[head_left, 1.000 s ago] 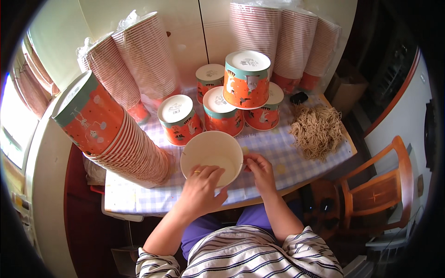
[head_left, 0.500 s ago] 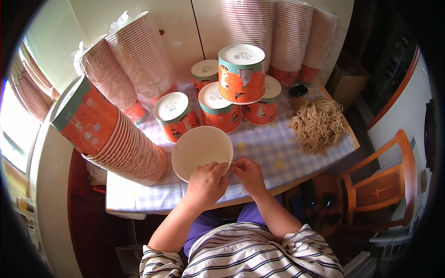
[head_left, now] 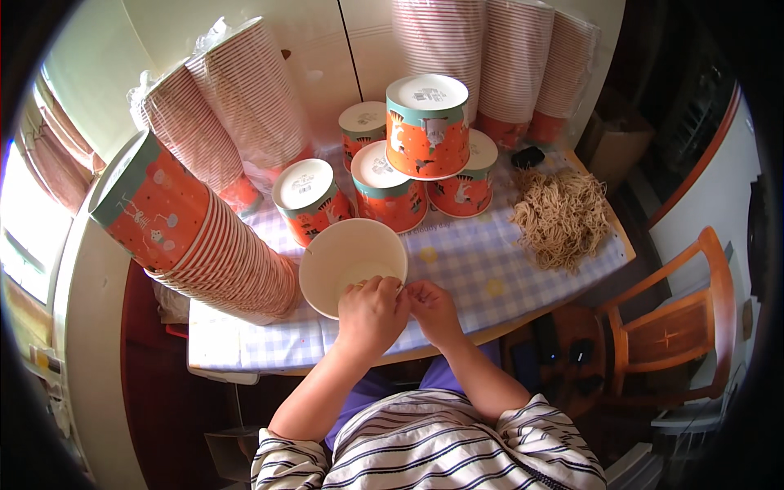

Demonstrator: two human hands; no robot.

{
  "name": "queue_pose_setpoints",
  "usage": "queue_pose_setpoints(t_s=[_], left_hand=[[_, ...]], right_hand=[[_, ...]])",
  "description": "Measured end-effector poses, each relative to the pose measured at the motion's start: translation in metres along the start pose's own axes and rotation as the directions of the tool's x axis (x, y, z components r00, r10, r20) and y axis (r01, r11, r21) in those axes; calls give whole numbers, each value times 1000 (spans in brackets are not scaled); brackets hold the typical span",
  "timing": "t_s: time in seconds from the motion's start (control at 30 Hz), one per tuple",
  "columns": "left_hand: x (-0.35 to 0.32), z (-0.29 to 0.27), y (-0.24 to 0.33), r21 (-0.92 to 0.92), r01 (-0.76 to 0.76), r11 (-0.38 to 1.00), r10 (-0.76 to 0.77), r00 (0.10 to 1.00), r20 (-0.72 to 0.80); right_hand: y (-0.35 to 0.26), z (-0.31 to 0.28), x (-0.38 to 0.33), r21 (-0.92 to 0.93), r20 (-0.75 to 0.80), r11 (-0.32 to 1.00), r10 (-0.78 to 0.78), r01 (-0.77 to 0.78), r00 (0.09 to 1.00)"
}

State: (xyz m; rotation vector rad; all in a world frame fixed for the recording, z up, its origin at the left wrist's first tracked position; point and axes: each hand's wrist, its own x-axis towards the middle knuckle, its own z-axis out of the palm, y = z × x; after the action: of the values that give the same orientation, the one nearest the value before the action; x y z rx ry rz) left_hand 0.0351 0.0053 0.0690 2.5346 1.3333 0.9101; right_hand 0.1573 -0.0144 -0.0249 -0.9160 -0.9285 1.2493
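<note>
A paper bucket (head_left: 353, 261) with a white inside tilts its open mouth up at the front of the table. My left hand (head_left: 371, 314) grips its near right rim, fingers bent over into the mouth. Just outside that rim my right hand (head_left: 433, 310) is closed in a pinch. Whatever lies between its fingertips is too small to make out. Behind stand several upside-down orange and green paper buckets (head_left: 306, 192), with one bucket (head_left: 428, 135) stacked on top of the others. A heap of beige cords (head_left: 563, 216) lies on the right of the table.
A leaning stack of nested buckets (head_left: 220, 245) rises at the left. Plastic-wrapped stacks (head_left: 245, 90) and more wrapped stacks (head_left: 510, 65) stand along the back wall. A blue checked cloth (head_left: 457, 261) covers the table. To the right is a wooden chair (head_left: 674, 343).
My left hand has shifted slightly right along the rim, with its fingers more bunched. The right hand stays beside it, still pinching. The held bucket has barely moved.
</note>
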Motion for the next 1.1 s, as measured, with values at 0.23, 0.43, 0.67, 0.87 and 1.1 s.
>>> queue_pose_setpoints(t_s=[0.23,0.43,0.67,0.87,1.1], left_hand=[[7,4,7,121,-25,992,39,993,-114],[3,8,0,112,-115,987,121,992,-45],[4,7,4,133,-129,983,139,988,-66],[2,7,-1,148,-192,970,204,976,-72],[0,10,-2,137,-184,973,193,979,-60]], right_hand=[[3,-3,1,-38,-12,999,-8,8,1000],[-2,0,-2,-43,-9,999,-13,12,1000],[-6,2,-2,-89,-12,996,-9,8,1000],[-10,0,-1,-192,-2,981,-18,18,1000],[-20,3,0,-294,6,956,-16,17,1000]])
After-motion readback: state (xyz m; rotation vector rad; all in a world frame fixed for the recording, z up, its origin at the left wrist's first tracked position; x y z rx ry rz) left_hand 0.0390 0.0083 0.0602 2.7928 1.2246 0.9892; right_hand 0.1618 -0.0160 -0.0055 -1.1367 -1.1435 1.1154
